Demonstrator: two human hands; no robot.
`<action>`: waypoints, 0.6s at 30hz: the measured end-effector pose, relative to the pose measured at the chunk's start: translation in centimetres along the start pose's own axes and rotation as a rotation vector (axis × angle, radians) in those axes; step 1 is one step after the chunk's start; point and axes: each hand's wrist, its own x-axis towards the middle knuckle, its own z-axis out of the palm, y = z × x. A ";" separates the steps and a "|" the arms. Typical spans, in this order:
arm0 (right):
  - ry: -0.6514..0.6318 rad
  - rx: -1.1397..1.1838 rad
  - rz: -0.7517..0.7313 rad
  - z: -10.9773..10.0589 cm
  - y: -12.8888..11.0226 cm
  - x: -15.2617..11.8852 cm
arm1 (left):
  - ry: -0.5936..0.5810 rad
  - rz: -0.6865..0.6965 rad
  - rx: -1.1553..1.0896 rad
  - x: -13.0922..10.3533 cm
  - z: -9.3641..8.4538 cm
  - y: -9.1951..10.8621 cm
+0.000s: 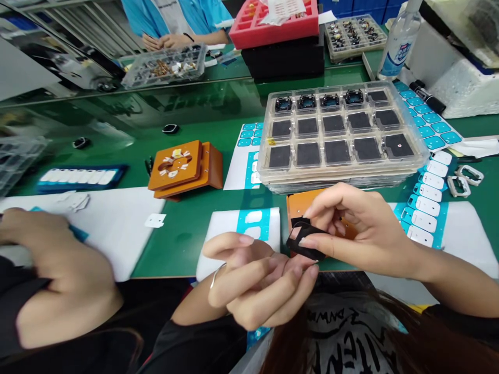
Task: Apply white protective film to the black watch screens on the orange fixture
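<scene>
Between the thumb and fingers of my right hand [351, 228] is a small black part [306, 240] with an opening in it. My left hand [261, 280] is palm up just below and to the left, its fingers curled and its fingertips at the part's lower edge. Whether the left fingers also grip the part is hard to tell. Behind my right hand lies an orange block [294, 203], partly covered by it. A white pad [206, 254] with a blue strip of white stickers [255, 218] sits behind my left hand.
A clear compartment tray [273, 174] stands beyond my hands. To its left is an orange fixture [212, 166]. Sticker strips [429, 195] and white frames [459, 186] are at right. A co-worker's arm [74, 259] rests at left; another person's hands [167, 41] are across the table.
</scene>
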 end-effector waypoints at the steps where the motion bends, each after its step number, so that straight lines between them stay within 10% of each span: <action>1: -0.003 -0.002 -0.006 0.0 0.0 0.0 | -0.003 -0.029 -0.007 0.2 0.1 0.1; 18: -0.012 -0.016 0.010 0.0 -0.1 -0.1 | 0.004 -0.091 0.011 0.0 -0.2 0.2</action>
